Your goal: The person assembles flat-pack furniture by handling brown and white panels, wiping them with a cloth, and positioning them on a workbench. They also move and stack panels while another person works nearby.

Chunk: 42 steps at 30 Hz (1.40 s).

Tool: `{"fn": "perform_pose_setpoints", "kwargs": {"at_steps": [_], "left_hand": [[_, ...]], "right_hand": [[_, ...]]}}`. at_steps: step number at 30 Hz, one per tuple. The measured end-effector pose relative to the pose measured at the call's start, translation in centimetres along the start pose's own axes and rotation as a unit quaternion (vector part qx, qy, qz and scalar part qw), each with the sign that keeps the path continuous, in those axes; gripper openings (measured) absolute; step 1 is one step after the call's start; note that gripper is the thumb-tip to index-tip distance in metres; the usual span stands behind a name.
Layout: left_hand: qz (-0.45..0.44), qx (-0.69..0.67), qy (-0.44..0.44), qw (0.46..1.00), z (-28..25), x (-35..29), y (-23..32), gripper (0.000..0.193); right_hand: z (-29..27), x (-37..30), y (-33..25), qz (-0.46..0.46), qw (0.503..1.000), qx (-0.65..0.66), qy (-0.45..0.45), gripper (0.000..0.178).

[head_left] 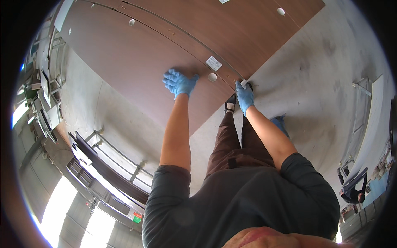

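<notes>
A large reddish-brown panel spreads out before me, with a second brown panel beyond a dark seam. My left hand, in a blue glove, lies on the nearer panel with its fingers spread. At the panels' near right corner, by the end of the seam, my right hand, also gloved in blue, is closed on a small white piece whose kind I cannot make out. Between the two hands are a white label and a white round spot.
My shoe stands close to the panel's near edge. A blue crumpled thing lies on the grey floor behind my right forearm. Metal racking with dark boards stands at the left. At the far right are a pale board and another person.
</notes>
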State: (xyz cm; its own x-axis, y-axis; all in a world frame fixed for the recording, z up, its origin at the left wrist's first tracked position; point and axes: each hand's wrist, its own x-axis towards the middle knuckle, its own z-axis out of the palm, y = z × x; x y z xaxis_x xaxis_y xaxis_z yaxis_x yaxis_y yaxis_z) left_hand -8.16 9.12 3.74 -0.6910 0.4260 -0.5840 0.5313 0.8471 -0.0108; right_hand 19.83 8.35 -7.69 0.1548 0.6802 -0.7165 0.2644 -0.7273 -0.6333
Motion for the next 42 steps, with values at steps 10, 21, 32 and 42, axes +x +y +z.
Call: {"fn": "perform_pose_setpoints", "kwargs": {"at_steps": [10, 21, 32, 42], "left_hand": [[0.376, 0.073, 0.164, 0.909, 4.4, -4.0, 4.9, 0.098], [0.407, 0.044, 0.170, 0.896, 5.0, -5.1, 5.7, 0.092], [0.403, 0.082, 0.125, 0.903, 3.7, -5.4, 5.9, 0.115], [0.395, 0.115, 0.120, 0.903, 3.5, -5.4, 6.3, 0.116]], "right_hand": [[-0.7, -0.6, -2.8, -0.027, 0.997, -0.048, -0.055, 0.033], [-0.1, -0.9, -2.6, -0.082, 0.979, -0.186, -0.013, 0.051], [-0.1, -0.7, -2.8, -0.005, 0.984, -0.167, -0.066, 0.060], [-0.6, -2.7, -6.0, 0.014, 0.977, -0.203, -0.057, 0.059]]}}
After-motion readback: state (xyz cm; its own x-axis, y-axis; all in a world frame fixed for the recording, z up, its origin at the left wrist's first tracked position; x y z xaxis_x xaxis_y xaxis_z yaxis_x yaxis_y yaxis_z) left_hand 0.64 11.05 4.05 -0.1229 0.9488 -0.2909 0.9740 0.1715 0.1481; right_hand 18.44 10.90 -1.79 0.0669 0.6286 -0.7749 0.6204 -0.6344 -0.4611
